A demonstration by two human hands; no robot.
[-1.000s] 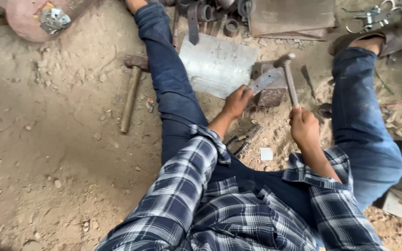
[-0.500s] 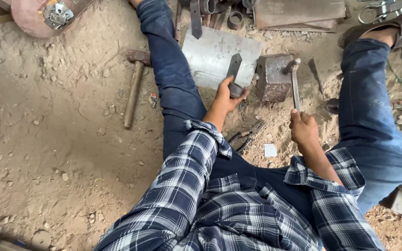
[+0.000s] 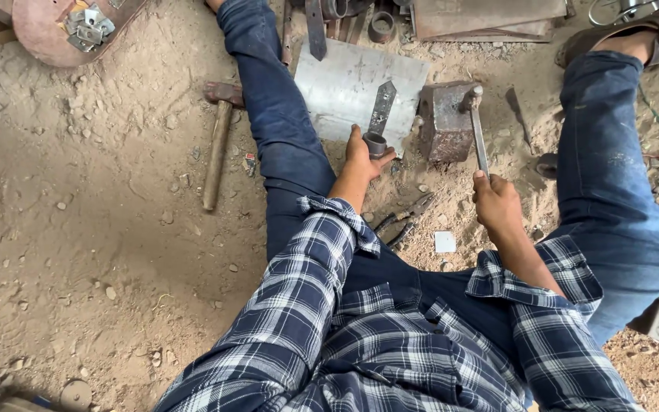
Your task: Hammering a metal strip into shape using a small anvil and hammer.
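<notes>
I sit on sandy ground with my legs spread. My left hand (image 3: 362,155) grips a flat pointed metal piece with a ring-shaped socket (image 3: 379,116) and holds it over a shiny metal sheet (image 3: 342,84) lying between my legs. In my right hand (image 3: 496,200) is the handle of a small hammer (image 3: 476,122), whose head rests on top of a rusty steel block (image 3: 444,120) just right of the sheet.
A larger wooden-handled hammer (image 3: 216,145) lies on the sand left of my left leg. Pliers (image 3: 406,217) lie near my lap. Rings, bars and a plate (image 3: 486,17) crowd the top edge. A rusty dish with brackets (image 3: 78,27) sits top left.
My left hand has carried the metal piece from the steel block leftward over the shiny sheet. The small hammer has come down, its head now on the block.
</notes>
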